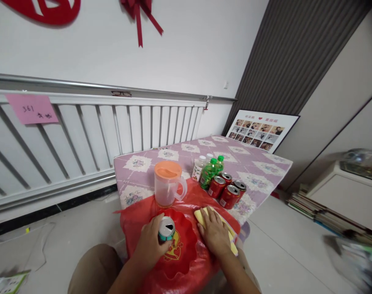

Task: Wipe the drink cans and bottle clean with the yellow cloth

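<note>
My left hand (151, 241) is wrapped round an opened drink can (166, 229) with a silver top and a teal side, held upright over a red scalloped tray (189, 261) with a yellow print. Whether the can touches the tray I cannot tell. My right hand (215, 231) lies flat, fingers spread, on a folded yellow cloth (231, 234) to the right of the tray. Behind the tray stands a clear plastic pitcher (166, 190) with an orange lid, its handle to the right.
Several drink cans (229, 197), mostly red, stand together at the right. Behind them are green-capped bottles (208, 173) and white-capped bottles (198, 167). Red plastic sheeting (137, 220) covers the near part of the flowered tablecloth (186, 148). A radiator (90, 134) runs along the wall.
</note>
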The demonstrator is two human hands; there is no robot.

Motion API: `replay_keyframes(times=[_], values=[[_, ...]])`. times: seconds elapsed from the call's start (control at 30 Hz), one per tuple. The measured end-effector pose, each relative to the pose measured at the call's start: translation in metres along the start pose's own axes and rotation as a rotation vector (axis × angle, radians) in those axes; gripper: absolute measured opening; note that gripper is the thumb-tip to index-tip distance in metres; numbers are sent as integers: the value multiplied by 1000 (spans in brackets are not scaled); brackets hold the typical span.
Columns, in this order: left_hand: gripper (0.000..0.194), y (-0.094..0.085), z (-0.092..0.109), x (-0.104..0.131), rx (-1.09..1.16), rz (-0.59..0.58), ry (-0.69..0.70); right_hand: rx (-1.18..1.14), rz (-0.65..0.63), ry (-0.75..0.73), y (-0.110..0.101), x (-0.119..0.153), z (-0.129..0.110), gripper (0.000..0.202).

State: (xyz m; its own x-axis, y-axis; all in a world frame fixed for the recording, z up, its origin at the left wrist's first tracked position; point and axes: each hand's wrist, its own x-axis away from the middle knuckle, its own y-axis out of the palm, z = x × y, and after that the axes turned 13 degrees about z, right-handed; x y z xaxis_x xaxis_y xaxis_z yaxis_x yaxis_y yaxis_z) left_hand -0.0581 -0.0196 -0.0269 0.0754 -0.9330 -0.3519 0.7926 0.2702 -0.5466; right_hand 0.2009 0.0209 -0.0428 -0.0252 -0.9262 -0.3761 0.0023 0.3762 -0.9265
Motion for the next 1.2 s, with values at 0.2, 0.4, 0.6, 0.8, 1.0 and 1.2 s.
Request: replay_keyframes(times=[0.2,0.4,0.6,0.8,1.0,1.2], values=[[67,4,-6,2,-43,41,2,-52,-12,-2,-6,0,2,57],[67,10,-12,4,6,80,6,-487,-80,154,-18,-13,12,61],[66,12,-13,5,24,117,31,-787,36,214,-38,-45,-20,60],[66,14,-13,6,15,135,24,-1183,50,286,-34,-86,-68,59],[67,14,-12,6,28,133,14,-1431,75,412,-23,-105,-95,61],[69,14,-12,6,21,107,-20,-1589,148,470,-26,-111,-112,50]])
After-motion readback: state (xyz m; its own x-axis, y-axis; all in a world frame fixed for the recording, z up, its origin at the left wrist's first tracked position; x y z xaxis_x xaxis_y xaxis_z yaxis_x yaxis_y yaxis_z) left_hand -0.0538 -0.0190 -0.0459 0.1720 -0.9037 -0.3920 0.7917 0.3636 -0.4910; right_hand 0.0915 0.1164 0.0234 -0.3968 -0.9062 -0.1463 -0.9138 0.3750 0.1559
